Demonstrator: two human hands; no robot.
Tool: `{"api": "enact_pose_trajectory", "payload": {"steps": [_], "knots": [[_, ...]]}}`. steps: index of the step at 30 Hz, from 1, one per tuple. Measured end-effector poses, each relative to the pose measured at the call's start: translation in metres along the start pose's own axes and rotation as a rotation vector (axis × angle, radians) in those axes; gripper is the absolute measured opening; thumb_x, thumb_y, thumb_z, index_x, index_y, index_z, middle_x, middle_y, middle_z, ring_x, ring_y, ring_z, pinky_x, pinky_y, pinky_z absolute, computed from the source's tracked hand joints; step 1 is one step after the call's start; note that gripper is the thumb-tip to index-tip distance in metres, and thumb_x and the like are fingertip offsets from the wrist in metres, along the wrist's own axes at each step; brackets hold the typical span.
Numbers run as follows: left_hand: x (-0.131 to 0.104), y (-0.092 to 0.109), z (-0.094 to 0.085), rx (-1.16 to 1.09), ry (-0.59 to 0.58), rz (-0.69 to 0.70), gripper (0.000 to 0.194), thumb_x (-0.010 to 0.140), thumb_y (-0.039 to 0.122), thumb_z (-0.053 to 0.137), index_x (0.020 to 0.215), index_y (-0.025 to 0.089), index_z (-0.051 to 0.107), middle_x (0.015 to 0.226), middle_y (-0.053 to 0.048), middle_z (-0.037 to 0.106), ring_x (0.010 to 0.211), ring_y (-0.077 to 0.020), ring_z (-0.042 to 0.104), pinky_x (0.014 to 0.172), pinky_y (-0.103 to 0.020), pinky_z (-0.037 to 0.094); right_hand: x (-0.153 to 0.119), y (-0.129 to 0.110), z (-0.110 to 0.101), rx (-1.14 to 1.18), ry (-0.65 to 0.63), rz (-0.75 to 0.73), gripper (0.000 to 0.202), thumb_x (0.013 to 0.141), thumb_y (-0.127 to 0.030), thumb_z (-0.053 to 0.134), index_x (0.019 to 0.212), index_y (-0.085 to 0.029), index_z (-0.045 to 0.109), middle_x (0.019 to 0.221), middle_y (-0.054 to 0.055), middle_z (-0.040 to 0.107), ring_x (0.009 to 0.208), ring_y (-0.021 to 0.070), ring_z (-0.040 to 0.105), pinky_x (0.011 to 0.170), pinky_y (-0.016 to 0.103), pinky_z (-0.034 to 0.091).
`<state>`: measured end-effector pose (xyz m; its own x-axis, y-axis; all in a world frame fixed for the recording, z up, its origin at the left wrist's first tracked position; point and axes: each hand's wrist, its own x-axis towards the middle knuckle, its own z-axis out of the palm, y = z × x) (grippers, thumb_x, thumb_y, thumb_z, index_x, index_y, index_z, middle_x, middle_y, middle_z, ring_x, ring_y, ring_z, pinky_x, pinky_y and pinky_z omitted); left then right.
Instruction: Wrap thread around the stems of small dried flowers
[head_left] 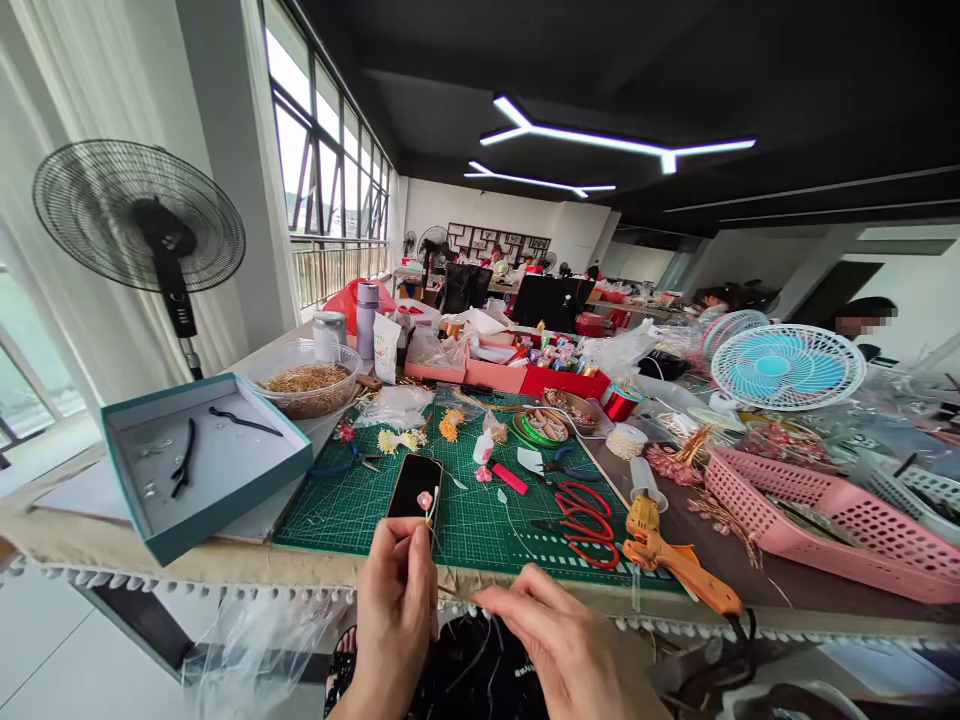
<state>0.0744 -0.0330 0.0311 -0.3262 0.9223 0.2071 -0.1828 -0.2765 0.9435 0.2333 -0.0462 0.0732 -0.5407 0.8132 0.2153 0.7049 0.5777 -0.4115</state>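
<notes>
Pink bud [425, 499], green mat [480, 520], cluttered workshop

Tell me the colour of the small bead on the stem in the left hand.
Pink bead, on a thin pale stem pinched by the left hand; the head view shows it.

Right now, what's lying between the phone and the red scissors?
In the head view, a pink bar lies on the green mat between the phone and the scissors.

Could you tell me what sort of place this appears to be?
Probably a shared handicraft workshop: a green cutting mat, red scissors and an orange glue gun lie on a long table crowded with supplies.
</notes>
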Motion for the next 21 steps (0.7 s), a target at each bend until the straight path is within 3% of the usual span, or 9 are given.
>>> {"api": "enact_pose_trajectory", "payload": {"steps": [4, 9, 13, 16, 19, 21], "knots": [[0.005, 0.004, 0.002, 0.111, -0.129, -0.045, 0.029, 0.087, 0.049, 0.048, 0.079, 0.021, 0.048, 0.045, 0.011, 0.041, 0.031, -0.0037, 0.033, 0.031, -0.013, 0.025, 0.006, 0.003, -0.011, -0.31, -0.12, -0.028, 0.047, 0.071, 0.003, 0.04, 0.097, -0.027, 0.067, 0.08, 0.001, 0.059, 0.059, 0.0163, 0.06, 0.049, 0.027, 0.031], [0.017, 0.005, 0.011, 0.096, -0.296, -0.207, 0.028, 0.082, 0.046, 0.056, 0.072, 0.022, 0.048, 0.038, 0.011, 0.042, 0.025, -0.003, 0.03, 0.025, -0.011, 0.019, 0.019, 0.003, -0.032, -0.255, -0.293, -0.098, 0.038, 0.079, 0.001, 0.049, 0.093, -0.029, 0.068, 0.081, -0.002, 0.062, 0.067, 0.0145, 0.06, 0.057, 0.025, 0.034], [0.024, 0.005, 0.017, -0.043, -0.409, -0.409, 0.034, 0.075, 0.052, 0.064, 0.071, 0.022, 0.047, 0.033, 0.012, 0.042, 0.021, -0.0025, 0.025, 0.022, -0.011, 0.016, 0.029, 0.004, -0.039, 0.118, -0.37, -0.113, 0.029, 0.077, -0.004, 0.062, 0.09, -0.027, 0.073, 0.081, -0.004, 0.065, 0.069, 0.0106, 0.06, 0.063, 0.02, 0.04], [0.022, -0.002, 0.021, -0.206, -0.447, -0.559, 0.041, 0.066, 0.056, 0.07, 0.072, 0.021, 0.049, 0.032, 0.013, 0.039, 0.02, -0.0014, 0.022, 0.022, -0.012, 0.014, 0.03, 0.012, -0.028, 0.499, -0.339, -0.097, 0.022, 0.077, -0.008, 0.066, 0.088, -0.025, 0.075, 0.084, -0.002, 0.068, 0.078, 0.0121, 0.062, 0.07, 0.021, 0.045], [0.017, -0.015, 0.025, -0.367, -0.407, -0.64, 0.045, 0.059, 0.054, 0.076, 0.072, 0.02, 0.051, 0.033, 0.014, 0.037, 0.022, -0.0007, 0.022, 0.025, -0.012, 0.016, 0.027, 0.017, -0.007, 0.828, -0.228, -0.092, 0.01, 0.083, -0.021, 0.065, 0.084, -0.022, 0.075, 0.086, 0.002, 0.07, 0.089, 0.0169, 0.064, 0.08, 0.028, 0.048], [0.013, -0.022, 0.028, -0.443, -0.345, -0.665, 0.045, 0.058, 0.052, 0.078, 0.072, 0.02, 0.051, 0.035, 0.015, 0.036, 0.024, 0.0, 0.021, 0.026, -0.012, 0.017, 0.023, 0.018, 0.01, 1.025, -0.097, -0.015, 0.013, 0.083, -0.033, 0.066, 0.081, -0.022, 0.073, 0.083, 0.003, 0.069, 0.083, 0.0179, 0.065, 0.077, 0.03, 0.05]]}}
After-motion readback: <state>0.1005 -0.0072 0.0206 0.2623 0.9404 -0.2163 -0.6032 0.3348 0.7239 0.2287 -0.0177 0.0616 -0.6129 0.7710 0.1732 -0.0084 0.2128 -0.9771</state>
